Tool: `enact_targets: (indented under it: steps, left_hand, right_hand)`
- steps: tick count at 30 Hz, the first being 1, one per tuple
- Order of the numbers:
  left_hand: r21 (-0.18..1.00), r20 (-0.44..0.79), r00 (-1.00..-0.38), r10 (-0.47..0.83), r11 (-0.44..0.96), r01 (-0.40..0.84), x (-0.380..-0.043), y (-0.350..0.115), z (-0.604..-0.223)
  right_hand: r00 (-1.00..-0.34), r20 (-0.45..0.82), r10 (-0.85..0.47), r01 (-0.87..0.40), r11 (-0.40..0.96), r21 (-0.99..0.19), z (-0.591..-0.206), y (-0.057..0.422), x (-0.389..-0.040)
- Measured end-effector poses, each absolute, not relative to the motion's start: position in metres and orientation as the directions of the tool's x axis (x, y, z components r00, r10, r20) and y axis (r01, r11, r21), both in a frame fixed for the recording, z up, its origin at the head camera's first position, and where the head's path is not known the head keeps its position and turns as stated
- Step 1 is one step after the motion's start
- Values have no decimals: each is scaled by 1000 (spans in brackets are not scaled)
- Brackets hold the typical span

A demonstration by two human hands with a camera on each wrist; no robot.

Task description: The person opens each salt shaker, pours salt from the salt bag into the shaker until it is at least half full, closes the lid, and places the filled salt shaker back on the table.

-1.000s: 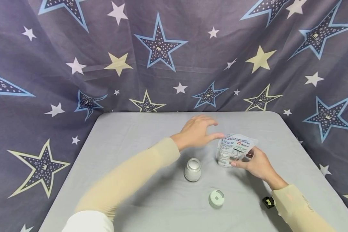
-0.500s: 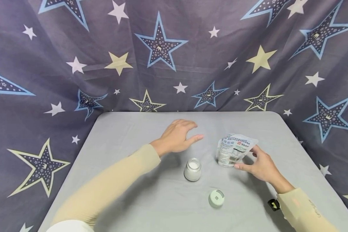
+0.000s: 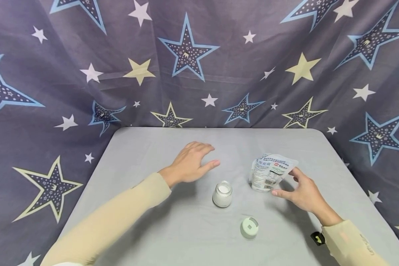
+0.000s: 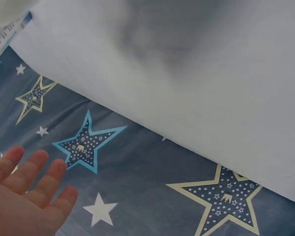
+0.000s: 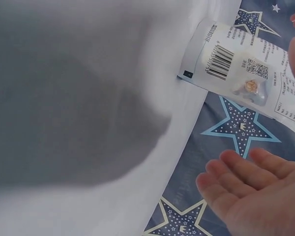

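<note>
A white printed stand-up pouch of salt (image 3: 270,171) stands on the table, its top leaning right. My right hand (image 3: 304,192) is beside its right side, thumb apart from the pouch and fingers partly behind it. In the right wrist view, the fingers of this right hand (image 5: 260,191) are spread and hold nothing, with the barcode side of the pouch (image 5: 241,73) above them. Left of the pouch, my left hand (image 3: 190,162) hovers with nothing in it, fingers relaxed. A small glass jar (image 3: 222,199), filled with white contents and without its lid, stands between the hands.
A pale green round lid (image 3: 250,227) lies on the table in front of the jar. The grey table (image 3: 146,147) ends at a dark star-patterned curtain (image 3: 119,92). A small black device (image 3: 318,238) sits at my right cuff.
My left hand has drawn away from the pouch, leftward past the jar. My right thumb and fingers have loosened from the pouch and backed off slightly right. The pouch stays standing.
</note>
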State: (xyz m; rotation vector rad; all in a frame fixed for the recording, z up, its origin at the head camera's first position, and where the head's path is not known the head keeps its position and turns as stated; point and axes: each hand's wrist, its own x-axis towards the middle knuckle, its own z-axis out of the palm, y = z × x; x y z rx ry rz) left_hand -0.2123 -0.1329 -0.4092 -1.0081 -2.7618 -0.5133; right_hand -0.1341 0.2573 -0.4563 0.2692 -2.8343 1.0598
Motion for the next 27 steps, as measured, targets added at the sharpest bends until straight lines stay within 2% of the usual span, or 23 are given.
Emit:
enact_targets:
  steps: [11, 17, 27]
  left_hand:
    - [279, 296, -748, 593, 696, 662, -201, -148, -419]
    - [307, 300, -761, 576, 697, 648, -193, -155, -426]
    - [330, 284, -768, 574, 694, 640, -180, -164, -439]
  right_hand:
    - [-982, 147, -120, -186, 765, -617, -452, 258, -128]
    - [-983, 150, -108, -177, 779, -602, -451, 260, -125]
    - [-969, 211, -129, -230, 780, -581, -452, 262, -119]
